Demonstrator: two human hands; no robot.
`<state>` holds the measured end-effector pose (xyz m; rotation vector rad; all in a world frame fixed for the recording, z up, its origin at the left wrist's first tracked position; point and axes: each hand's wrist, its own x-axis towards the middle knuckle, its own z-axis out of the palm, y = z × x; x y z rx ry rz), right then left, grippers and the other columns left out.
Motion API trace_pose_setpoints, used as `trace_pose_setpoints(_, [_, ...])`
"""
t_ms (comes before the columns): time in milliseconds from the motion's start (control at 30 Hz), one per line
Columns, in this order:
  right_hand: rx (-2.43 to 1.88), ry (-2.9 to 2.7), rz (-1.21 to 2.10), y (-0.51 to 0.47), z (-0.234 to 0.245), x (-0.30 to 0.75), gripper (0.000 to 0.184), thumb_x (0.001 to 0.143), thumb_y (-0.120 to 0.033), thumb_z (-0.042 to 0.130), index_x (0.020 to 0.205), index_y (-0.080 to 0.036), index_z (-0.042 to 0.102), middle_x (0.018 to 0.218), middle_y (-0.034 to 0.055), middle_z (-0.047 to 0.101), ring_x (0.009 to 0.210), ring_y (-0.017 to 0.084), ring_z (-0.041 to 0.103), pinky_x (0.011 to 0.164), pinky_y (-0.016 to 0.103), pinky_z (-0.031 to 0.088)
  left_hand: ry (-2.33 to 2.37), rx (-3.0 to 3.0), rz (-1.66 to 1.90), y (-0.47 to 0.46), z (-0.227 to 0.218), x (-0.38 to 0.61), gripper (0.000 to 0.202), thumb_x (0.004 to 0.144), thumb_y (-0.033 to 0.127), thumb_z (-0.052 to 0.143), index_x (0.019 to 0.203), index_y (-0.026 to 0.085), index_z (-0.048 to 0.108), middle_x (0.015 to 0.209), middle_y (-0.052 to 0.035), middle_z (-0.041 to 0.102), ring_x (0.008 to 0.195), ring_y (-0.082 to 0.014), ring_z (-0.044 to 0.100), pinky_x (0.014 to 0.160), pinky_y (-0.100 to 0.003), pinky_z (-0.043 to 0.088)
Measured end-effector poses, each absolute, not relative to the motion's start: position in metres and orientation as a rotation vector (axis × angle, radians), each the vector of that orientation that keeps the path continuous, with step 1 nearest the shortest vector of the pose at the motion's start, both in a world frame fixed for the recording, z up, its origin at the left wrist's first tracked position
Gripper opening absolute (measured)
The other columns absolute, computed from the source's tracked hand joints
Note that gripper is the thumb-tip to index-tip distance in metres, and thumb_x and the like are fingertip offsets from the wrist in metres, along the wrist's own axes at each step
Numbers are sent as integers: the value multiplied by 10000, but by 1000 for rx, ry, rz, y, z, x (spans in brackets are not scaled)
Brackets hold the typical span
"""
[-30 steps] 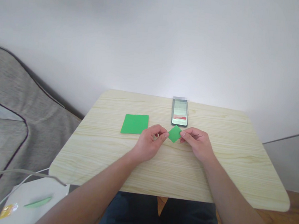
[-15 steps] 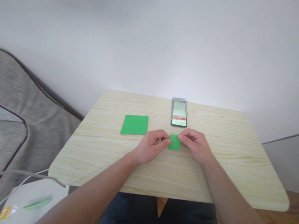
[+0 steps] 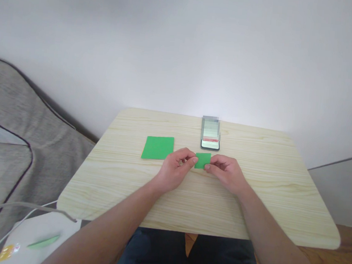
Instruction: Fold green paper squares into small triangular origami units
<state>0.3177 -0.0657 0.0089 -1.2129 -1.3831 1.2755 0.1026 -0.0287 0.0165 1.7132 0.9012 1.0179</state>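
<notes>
Left hand (image 3: 174, 170) and right hand (image 3: 225, 175) both pinch the small green paper (image 3: 202, 160), thumb and forefinger closed on its left and right edges, other fingers curled in. The paper sits at the middle of the worktop (image 3: 266, 198), low over the surface or touching it; cannot tell which. It looks folded, smaller than the flat green sheet (image 3: 158, 147) lying just left of the left hand. The phone (image 3: 210, 133) lies flat just beyond the paper, screen lit.

Step in hand, as judged: lining up and creasing a fold on the small piece. To do it well:
- keep both pinches at opposite edges so the layers don't slide
- match corners before pressing
- lay it flat on the worktop and run a fingertip along the fold from the middle outward
- light grip, since thin paper dents easily
- keep clear of the phone and the spare sheet

Far left is a grey cushion (image 3: 4, 132); near left, below the worktop, is a white object (image 3: 36, 228) with a green strip (image 3: 44, 241) on it.
</notes>
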Motion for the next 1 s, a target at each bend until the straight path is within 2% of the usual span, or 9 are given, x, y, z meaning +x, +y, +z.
trace_pose_setpoints(367, [-1188, -1334, 1176, -62, 12, 319, 142, 861, -349, 779, 896, -213, 755, 770, 14, 733, 714, 159, 652, 681, 295, 493, 998, 1740, 994, -29, 12, 104, 204, 905, 318, 692, 758, 176, 691, 727, -3, 640, 724, -143, 556, 721, -292, 421])
trace_pose_setpoints(467, [-1196, -1342, 1150, -62, 11, 319, 147, 861, -352, 775, 894, -211, 752, 777, 17, 733, 714, 162, 651, 677, 298, 497, 992, 1705, 1052, -29, 10, 103, 123, 888, 293, 718, 963, 198, 734, 806, -1, 689, 767, -143, 603, 765, -294, 444])
trace_pose_setpoints(533, [-1213, -1342, 1131, -62, 10, 319, 153, 858, -357, 775, 890, -209, 750, 793, 20, 734, 716, 161, 644, 675, 298, 494, 970, 1686, 1112, -29, 11, 103, 250, 880, 274, 731, 1124, 221, 725, 869, -5, 712, 808, -143, 625, 794, -295, 454])
trace_pose_setpoints(600, [-1224, -1338, 1123, -63, 10, 319, 159, 855, -363, 776, 886, -209, 749, 800, 20, 734, 717, 160, 639, 678, 299, 492, 942, 1701, 1143, -29, 14, 102, 304, 873, 250, 737, 1176, 235, 722, 927, -13, 728, 827, -142, 633, 805, -296, 457])
trace_pose_setpoints(800, [-1262, -1363, 1122, -63, 13, 318, 174, 873, -378, 750, 895, -205, 750, 782, 23, 735, 708, 165, 638, 670, 301, 485, 922, 1746, 1107, -30, 16, 102, 142, 862, 206, 722, 1000, 204, 753, 975, -39, 764, 838, -158, 650, 806, -313, 484])
trace_pose_setpoints(1000, [-1267, -1343, 1141, -63, 10, 318, 208, 871, -407, 759, 932, -209, 742, 749, 15, 721, 662, 159, 639, 623, 291, 476, 916, 1739, 1083, -30, 13, 102, 188, 840, 182, 728, 1026, 204, 723, 1013, -44, 758, 902, -172, 668, 859, -329, 496])
